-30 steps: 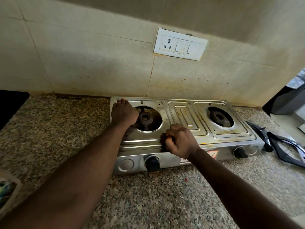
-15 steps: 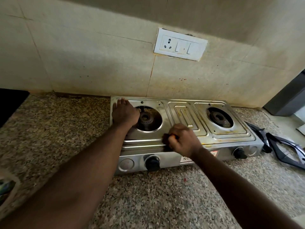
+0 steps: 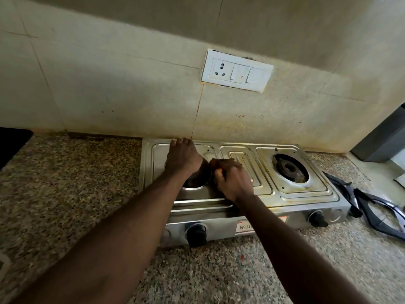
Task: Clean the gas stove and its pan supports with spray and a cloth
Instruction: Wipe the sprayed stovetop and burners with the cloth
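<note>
A stainless two-burner gas stove (image 3: 306, 194) stands on the granite counter against the tiled wall, its top stained yellowish. My left hand (image 3: 183, 157) lies flat on the stove's back left, fingertips at the rear edge, and covers part of the left burner (image 3: 197, 182). My right hand (image 3: 232, 178) is a fist just right of that burner, closed on a small dark cloth or pad (image 3: 215, 166) that is mostly hidden. The right burner (image 3: 289, 168) is bare. Two black pan supports (image 3: 372, 209) lie on the counter to the right of the stove.
Black knobs (image 3: 196, 234) (image 3: 317, 219) stick out of the stove's front. A white switch plate (image 3: 236, 71) is on the wall above. A grey object (image 3: 383, 141) stands at the far right, and a dark surface (image 3: 11, 143) borders the counter at the left.
My right hand moved from the stove's front ledge back to beside the left burner. My left hand slid right and now covers part of that burner.
</note>
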